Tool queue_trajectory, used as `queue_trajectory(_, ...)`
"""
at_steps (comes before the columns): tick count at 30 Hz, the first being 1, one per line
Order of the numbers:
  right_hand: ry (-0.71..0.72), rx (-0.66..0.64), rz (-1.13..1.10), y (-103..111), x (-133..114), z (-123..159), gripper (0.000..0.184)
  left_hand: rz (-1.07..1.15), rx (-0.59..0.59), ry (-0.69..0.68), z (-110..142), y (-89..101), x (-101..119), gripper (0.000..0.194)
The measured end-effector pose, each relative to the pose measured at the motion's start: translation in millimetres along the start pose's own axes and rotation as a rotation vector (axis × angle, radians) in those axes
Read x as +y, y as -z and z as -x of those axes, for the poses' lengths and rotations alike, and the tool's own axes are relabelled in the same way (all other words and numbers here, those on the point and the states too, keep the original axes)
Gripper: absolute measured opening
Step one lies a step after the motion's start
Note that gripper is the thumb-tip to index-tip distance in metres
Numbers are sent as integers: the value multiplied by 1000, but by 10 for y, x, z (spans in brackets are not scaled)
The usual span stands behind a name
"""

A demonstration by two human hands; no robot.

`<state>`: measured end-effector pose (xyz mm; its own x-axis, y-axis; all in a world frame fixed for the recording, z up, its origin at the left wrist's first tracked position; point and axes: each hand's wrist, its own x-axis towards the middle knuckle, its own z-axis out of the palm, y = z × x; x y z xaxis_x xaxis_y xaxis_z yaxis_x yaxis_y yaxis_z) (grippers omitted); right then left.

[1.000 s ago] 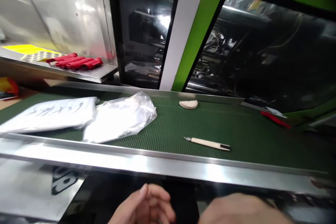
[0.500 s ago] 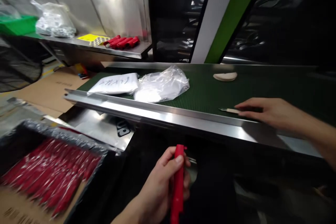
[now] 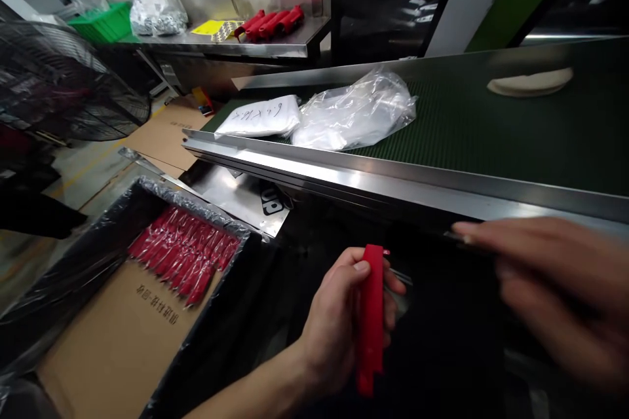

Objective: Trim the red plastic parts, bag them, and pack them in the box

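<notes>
My left hand (image 3: 334,314) is wrapped round a long red plastic part (image 3: 372,321), thumb along its upper end, and holds it upright in front of the conveyor. To the right, blurred by motion, my right hand (image 3: 555,288) pinches a small craft knife (image 3: 459,237). Its blade end points left towards the red part, apart from it; most of its pale handle is hidden by the fingers. Below and left of my left hand, several red parts in clear bags (image 3: 179,255) lie in a row in a lined box (image 3: 196,334).
Beyond my hands runs a green conveyor belt (image 3: 457,137) with a metal edge rail (image 3: 354,177). A white packet (image 3: 260,116), clear plastic bags (image 3: 358,111) and a pale curved pad (image 3: 531,83) lie on it. Several red parts (image 3: 270,23) rest on a metal shelf (image 3: 289,50). A fan (image 3: 83,78) stands left.
My right hand has lifted the craft knife off the belt and brought it nearer, over the front rail. My left hand still holds the red part. The view has turned left and down.
</notes>
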<state>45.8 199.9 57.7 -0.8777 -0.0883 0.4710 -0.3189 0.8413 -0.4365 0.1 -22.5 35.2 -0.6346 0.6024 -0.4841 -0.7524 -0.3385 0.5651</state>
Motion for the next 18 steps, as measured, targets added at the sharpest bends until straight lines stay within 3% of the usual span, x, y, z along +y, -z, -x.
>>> queue_trajectory(2,17,-111,-10,-98,-229,72,42,-7,-5,-26,23,-26,4,24)
queue_trajectory(4,32,-142,37,-166,-333,100,46,-25,-7,-42,52,-51,7,23)
queue_trajectory(10,198,-62,170,-251,-219,90,47,-33,0,-53,98,-77,8,23)
queue_trajectory(18,154,-44,81,-261,-308,170,50,-44,-28,-61,163,-91,8,25)
